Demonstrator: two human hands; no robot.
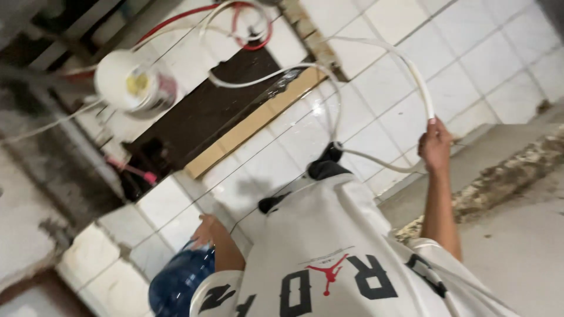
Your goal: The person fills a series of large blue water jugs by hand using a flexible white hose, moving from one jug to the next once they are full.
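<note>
**Q:** State the finger condition of each hand.

**A:** The fingers of the right hand (435, 145) are curled tight around a white hose (420, 82), with the hose passing up out of the fist. The left hand (207, 230) lies on the top of a blue water jug (179, 282). It is blurred, so whether its fingers are spread or bent cannot be told.

**Q:** Location and axis of the hose?

**A:** At the grip, at the right of the view, the long axis stands nearly upright. Above the fist the hose arcs over to the left across the white tiles (493, 53). A second run passes just below the hand and leads left.

**Q:** Surroundings?

**A:** A red hose (176, 19) loops at the top. A white round container (132, 82) sits at upper left, beside a dark opening (205, 111) edged by a wooden strip (252, 124).
</note>
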